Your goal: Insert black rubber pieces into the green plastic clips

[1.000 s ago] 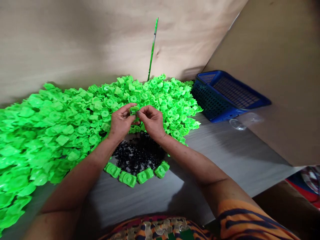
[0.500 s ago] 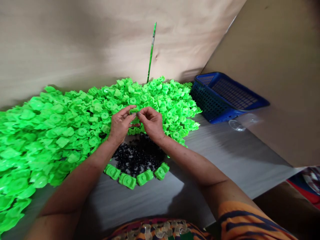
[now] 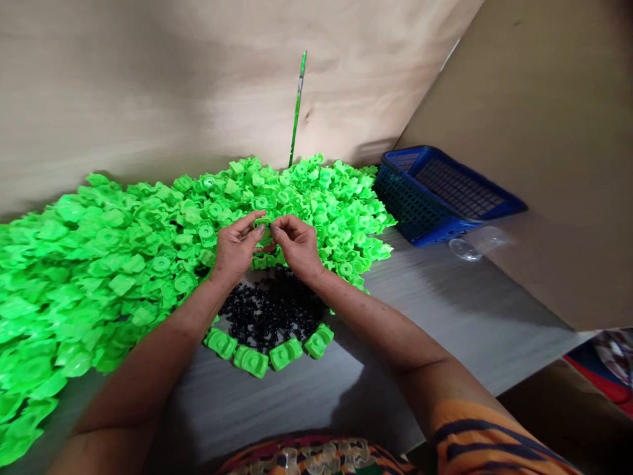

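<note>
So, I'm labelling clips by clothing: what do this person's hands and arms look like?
The left hand and right hand are bare, with no gloves or watch visible. The right arm has an orange sleeve with dark stripes; no left sleeve shows.

A pale wood-toned wall (image 3: 148,86) backs the grey desk (image 3: 410,290), a brown panel (image 3: 544,165) closes its right edge, with shadows across both.

4 lined-up grn pcs (image 3: 251,361) (+1 bskt (image 3: 413,204))
</note>
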Demonstrator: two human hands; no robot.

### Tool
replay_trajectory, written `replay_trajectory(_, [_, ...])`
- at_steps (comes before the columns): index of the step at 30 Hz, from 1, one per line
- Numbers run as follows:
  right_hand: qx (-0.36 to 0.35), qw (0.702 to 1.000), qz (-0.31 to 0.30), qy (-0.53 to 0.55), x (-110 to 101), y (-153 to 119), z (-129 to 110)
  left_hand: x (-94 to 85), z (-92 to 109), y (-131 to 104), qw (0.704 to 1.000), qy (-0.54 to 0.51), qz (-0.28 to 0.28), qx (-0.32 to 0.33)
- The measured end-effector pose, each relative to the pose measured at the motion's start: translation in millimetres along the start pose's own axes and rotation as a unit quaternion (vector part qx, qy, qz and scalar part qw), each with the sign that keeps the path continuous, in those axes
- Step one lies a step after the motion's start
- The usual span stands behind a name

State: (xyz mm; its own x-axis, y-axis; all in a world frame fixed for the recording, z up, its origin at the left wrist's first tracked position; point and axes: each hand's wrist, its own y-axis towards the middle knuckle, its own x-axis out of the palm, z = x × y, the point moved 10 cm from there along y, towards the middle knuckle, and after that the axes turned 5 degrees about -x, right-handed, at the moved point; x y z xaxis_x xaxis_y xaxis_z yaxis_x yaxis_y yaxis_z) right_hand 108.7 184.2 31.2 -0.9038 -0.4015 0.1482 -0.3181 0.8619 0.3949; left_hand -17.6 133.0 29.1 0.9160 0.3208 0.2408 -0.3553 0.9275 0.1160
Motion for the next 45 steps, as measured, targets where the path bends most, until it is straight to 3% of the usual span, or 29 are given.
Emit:
replay_trajectory(33, [-0.066, 0.995, -0.028, -0.065, 3.8, 0.0, -0.7, 0.0, 6.2, 2.2, 1.0, -0.007, -0.012, -0.002])
replay_trajectory(38, [-0.055, 0.995, -0.051, -0.06, 6.9, 0.0, 6.3, -3.0, 5.4, 3.0, 1.0, 0.002, 0.008, 0.001])
replay_trajectory(45, [-0.049, 0.998, -0.032, 0.008, 6.2, 2.0, 9.5, -4.6, 8.6, 1.7, 0.997, 0.047, 0.038, 0.041])
